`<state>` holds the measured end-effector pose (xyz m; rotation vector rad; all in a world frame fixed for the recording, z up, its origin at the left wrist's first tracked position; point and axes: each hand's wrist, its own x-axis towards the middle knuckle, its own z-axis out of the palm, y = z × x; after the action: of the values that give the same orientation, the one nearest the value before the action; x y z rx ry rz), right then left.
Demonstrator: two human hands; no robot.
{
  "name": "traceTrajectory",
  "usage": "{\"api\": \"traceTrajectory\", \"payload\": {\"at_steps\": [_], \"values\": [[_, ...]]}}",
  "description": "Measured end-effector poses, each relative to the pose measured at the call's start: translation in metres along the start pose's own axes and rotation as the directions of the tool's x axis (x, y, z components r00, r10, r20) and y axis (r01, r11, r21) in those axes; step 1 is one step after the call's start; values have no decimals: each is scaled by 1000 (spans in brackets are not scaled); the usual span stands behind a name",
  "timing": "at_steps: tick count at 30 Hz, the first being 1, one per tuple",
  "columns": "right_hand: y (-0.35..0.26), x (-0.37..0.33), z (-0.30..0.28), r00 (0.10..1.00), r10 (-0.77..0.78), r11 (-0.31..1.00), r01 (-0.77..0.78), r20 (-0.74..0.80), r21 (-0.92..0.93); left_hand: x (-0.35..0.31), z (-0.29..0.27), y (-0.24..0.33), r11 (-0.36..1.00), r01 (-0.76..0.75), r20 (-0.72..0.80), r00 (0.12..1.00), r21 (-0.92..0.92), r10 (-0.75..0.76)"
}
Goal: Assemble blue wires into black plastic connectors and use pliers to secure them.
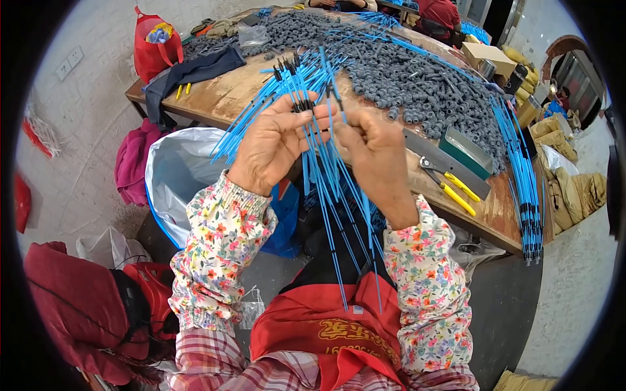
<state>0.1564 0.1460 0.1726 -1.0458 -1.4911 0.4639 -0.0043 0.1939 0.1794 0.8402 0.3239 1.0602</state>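
My left hand [264, 146] is raised in front of the table edge, its fingers closed around several thin blue rods [329, 218] with black bands. Their lower ends fan down over my lap. Close beside it, my right hand [378, 153] is slightly blurred, with thumb and fingers pinched on one blue rod that slants up toward the table. Behind both hands, a pile of similar blue rods [251, 120] lies along the table's near edge, some with black tips. I cannot make out what is between the right fingertips beyond that rod.
Grey ribbed plastic fittings [417, 72] heap over the wooden table [218, 94]. Yellow-handled pliers [450, 186] lie by a green tray [466, 153] at right, near another rod bundle [525, 189]. A lined bin [179, 176] stands left. People sit beyond the table.
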Motion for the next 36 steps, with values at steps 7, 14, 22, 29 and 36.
{"api": "traceTrajectory", "payload": {"at_steps": [7,14,22,29,36], "values": [[2,-2,23,976,-214,921,216,41,-324,-9,-10,-3,973,-75,-185,976,219,117],[0,1,33,975,14,966,44,223,-254,-16,-29,-5,972,-143,-228,956,188,185],[70,40,30,844,437,866,-488,312,106,-37,-68,8,984,-153,-98,985,-95,143],[121,109,47,755,637,743,-655,153,139,-54,-66,24,978,-183,-244,957,-98,155],[235,187,65,887,445,797,-454,-123,-397,-75,-77,43,980,-193,-121,975,-56,185]]}}
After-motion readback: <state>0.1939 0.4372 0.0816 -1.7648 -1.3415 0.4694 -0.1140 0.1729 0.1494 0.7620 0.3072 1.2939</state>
